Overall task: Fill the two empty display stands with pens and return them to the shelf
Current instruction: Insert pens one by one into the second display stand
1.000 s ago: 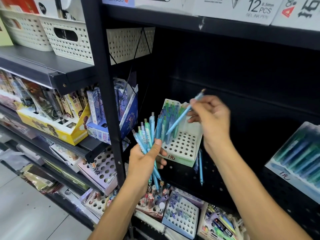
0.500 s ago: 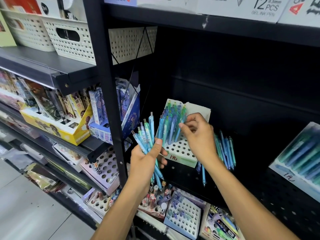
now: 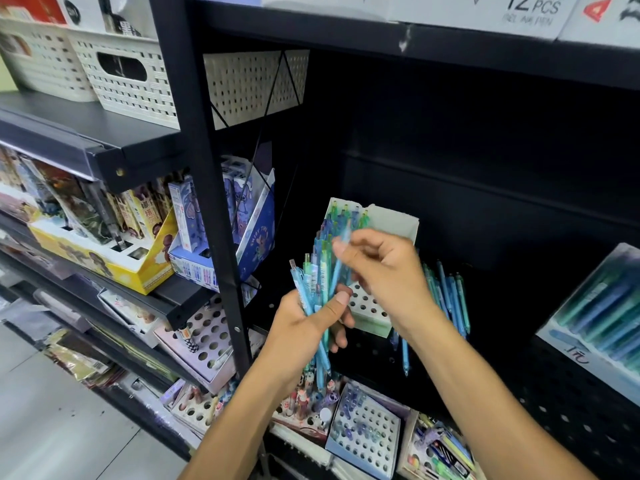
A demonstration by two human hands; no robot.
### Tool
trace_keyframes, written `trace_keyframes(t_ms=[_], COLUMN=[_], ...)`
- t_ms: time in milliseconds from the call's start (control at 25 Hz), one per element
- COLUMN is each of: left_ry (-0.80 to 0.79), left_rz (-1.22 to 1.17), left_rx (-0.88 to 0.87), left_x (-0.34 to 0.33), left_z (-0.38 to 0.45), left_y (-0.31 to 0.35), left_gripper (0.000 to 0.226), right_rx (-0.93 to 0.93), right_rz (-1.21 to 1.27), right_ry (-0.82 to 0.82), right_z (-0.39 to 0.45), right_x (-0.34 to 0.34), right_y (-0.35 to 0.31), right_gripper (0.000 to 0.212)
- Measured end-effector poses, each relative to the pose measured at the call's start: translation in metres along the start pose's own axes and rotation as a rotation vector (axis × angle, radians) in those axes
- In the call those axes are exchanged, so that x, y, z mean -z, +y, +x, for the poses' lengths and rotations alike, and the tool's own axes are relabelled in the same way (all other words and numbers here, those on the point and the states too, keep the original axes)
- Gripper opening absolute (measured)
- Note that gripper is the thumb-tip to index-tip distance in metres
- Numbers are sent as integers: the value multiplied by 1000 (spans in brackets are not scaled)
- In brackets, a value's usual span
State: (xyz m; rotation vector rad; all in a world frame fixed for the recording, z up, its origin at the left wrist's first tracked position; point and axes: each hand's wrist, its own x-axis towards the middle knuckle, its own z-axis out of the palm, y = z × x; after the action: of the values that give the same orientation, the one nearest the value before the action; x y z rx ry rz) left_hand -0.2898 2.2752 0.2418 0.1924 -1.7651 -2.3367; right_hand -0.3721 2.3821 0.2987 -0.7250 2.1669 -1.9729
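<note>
The left hand [image 3: 304, 327] grips a bundle of blue and green pens [image 3: 317, 289], fingers and thumb curled round them, the tips fanning upward. Just above it the right hand [image 3: 384, 268] pinches a single blue pen [image 3: 337, 268] between thumb and fingertips, over the bundle. Behind both hands a white display stand [image 3: 370, 306] sits on the black shelf [image 3: 554, 403], pens filling its left rows. Loose pens [image 3: 450, 303] lie beside the stand's right edge.
</note>
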Motion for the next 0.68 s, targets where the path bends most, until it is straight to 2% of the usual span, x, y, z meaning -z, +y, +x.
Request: trace_keyframes(t_ms=[40,120,200,320,400,520,680], left_ry=[27,182,341,386,364,331,306], left_rz=[25,59,29,-6,4,0,12], left_rx=[5,-2,-3,-4,-6,-8,-11], left_x=[0,4,10,11,8,7,8], left_z=[0,1,4,7,8,7,5], left_y=[0,-4,-8,-8,-6,-5,-6], left_gripper=[15,12,16,22,22,22,24], right_rx=[3,49,118,141,151,144,181], right_rz=[86,210,80,-183,-262,-367,-584], right_ry=[77,299,444,381,345,305,154], right_z=[4,13,16,8,7,9,13], right_x=[8,27,39,30,23,18,11], right_y=[-4,-9,-1,27,44,53,51], right_gripper=[6,6,7,8,4,14,17])
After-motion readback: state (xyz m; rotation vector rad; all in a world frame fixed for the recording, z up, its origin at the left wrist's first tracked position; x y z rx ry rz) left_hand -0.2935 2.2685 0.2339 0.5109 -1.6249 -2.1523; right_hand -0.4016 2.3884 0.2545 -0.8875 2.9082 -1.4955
